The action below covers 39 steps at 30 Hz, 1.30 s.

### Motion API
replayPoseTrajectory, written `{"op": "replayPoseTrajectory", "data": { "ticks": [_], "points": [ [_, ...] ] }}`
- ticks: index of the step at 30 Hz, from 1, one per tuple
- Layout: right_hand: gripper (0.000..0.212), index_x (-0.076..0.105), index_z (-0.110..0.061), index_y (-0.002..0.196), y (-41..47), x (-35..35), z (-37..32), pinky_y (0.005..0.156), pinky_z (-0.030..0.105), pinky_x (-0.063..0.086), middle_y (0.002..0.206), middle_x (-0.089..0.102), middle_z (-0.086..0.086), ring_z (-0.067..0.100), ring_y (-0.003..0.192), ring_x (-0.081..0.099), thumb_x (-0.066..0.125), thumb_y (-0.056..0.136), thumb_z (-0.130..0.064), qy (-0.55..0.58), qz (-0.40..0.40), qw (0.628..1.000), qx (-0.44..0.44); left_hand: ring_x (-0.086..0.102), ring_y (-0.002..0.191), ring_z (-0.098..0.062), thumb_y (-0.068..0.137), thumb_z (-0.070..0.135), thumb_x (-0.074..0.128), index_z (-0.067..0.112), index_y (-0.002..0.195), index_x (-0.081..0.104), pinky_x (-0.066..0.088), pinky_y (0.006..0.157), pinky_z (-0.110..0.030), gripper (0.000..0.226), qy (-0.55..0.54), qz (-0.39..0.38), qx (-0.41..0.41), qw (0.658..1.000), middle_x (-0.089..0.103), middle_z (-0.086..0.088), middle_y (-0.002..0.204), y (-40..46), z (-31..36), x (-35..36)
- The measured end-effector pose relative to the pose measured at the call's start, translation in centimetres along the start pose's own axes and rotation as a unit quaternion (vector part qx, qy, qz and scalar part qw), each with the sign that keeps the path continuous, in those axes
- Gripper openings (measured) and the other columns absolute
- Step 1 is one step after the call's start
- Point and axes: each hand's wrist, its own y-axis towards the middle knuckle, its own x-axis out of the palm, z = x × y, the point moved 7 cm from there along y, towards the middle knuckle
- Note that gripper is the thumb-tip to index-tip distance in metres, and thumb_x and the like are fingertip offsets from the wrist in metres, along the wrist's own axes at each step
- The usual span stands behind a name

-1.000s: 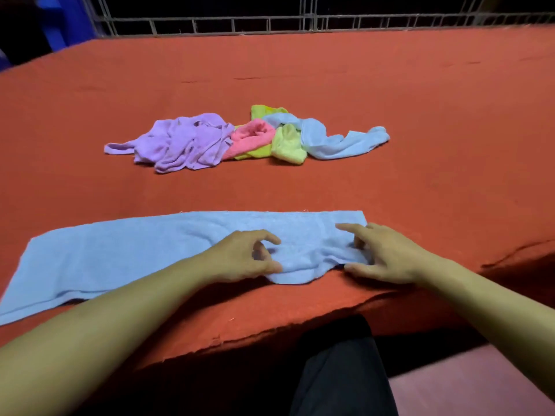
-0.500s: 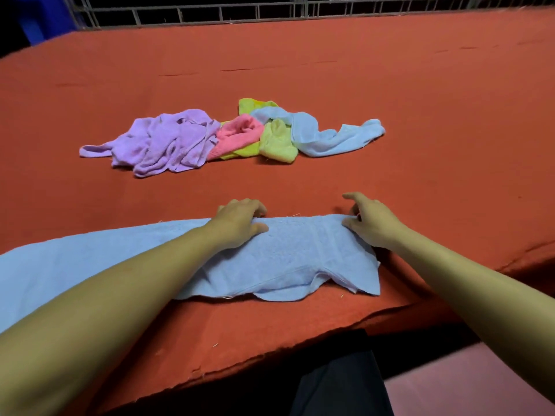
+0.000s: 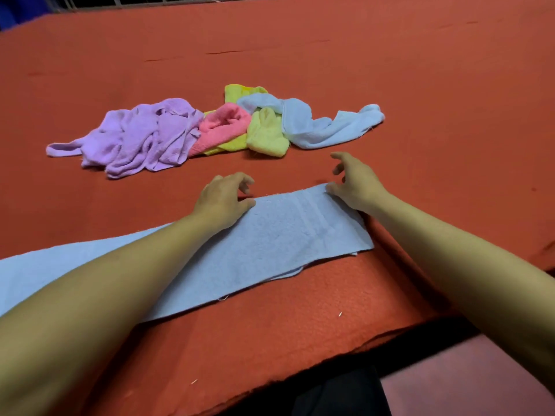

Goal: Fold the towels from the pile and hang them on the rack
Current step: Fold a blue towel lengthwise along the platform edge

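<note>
A light blue towel (image 3: 270,244) lies folded lengthwise along the near side of the red table (image 3: 420,85); its left end runs under my left forearm. My left hand (image 3: 223,201) sits at the towel's far edge, thumb on the cloth, fingers loosely curled just past it. At the far right corner is my right hand (image 3: 356,184), thumb side touching the towel and fingers raised and spread. The pile lies beyond: a purple towel (image 3: 144,136), a pink one (image 3: 223,126), a yellow-green one (image 3: 265,133) and another light blue one (image 3: 315,124).
A metal wire frame (image 3: 144,0) runs along the table's far edge, with something blue (image 3: 18,10) at the top left. The table's near edge (image 3: 300,373) drops to a dark gap and a pinkish floor (image 3: 465,376).
Both hands carried the towel's near edge over to the far edge, folding it lengthwise. My fingers have since loosened at that edge, and the view has moved closer.
</note>
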Motion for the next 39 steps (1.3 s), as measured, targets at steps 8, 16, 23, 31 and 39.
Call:
{"op": "replayPoseTrajectory", "data": {
  "ticks": [8, 16, 23, 31, 39],
  "points": [
    [0.051, 0.053, -0.017, 0.131, -9.0, -2.9, 2.1, 0.066, 0.018, 0.032, 0.083, 0.061, -0.018, -0.007, 0.059, 0.052, 0.061, 0.082, -0.004, 0.015, 0.034, 0.999, -0.004, 0.052, 0.081, -0.001, 0.083, 0.035, 0.071, 0.037, 0.11, 0.058, 0.044, 0.077, -0.023, 0.03, -0.11, -0.091, 0.182, 0.973, 0.065, 0.022, 0.099, -6.6, 13.5, 3.2],
    [0.067, 0.041, -0.019, 0.143, -11.9, -2.1, 3.4, 0.08, 0.027, 0.04, 0.108, 0.067, -0.012, 0.018, 0.079, 0.052, 0.053, 0.081, 0.003, 0.015, -0.016, 1.0, -0.015, 0.056, 0.107, -0.021, 0.095, 0.034, 0.057, 0.027, 0.132, 0.051, 0.049, 0.087, -0.037, 0.038, 0.027, -0.094, 0.225, 0.969, 0.066, 0.007, 0.119, -6.8, 18.5, 7.5],
    [0.063, 0.047, -0.018, 0.137, -12.5, -3.4, 3.5, 0.067, 0.015, 0.041, 0.095, 0.065, -0.014, 0.004, 0.061, 0.055, 0.058, 0.079, 0.003, 0.072, 0.028, 0.996, -0.035, 0.061, 0.065, 0.002, 0.083, 0.026, 0.073, 0.033, 0.111, 0.06, 0.045, 0.063, -0.016, 0.032, -0.308, -0.082, -0.026, 0.947, 0.072, 0.013, 0.082, -5.6, 15.6, 5.7],
    [0.068, 0.043, -0.029, 0.139, -12.5, -1.7, 1.8, 0.079, 0.022, 0.044, 0.098, 0.058, -0.027, 0.008, 0.086, 0.048, 0.072, 0.079, -0.016, 0.099, 0.032, 0.991, -0.079, 0.062, 0.081, -0.006, 0.09, 0.018, 0.066, 0.025, 0.114, 0.061, 0.05, 0.081, -0.022, 0.026, -0.437, -0.026, -0.135, 0.889, 0.068, 0.011, 0.081, -4.6, 13.0, 4.6],
    [0.072, 0.043, -0.025, 0.142, -13.0, -2.3, -0.3, 0.075, 0.011, 0.037, 0.106, 0.06, -0.021, 0.0, 0.088, 0.051, 0.075, 0.078, -0.011, 0.158, 0.102, 0.974, -0.126, 0.061, 0.062, -0.005, 0.09, 0.008, 0.067, 0.013, 0.12, 0.058, 0.047, 0.061, -0.017, 0.032, -0.493, -0.101, -0.137, 0.853, 0.069, 0.002, 0.086, -5.8, 15.4, 6.3]
  ]
}}
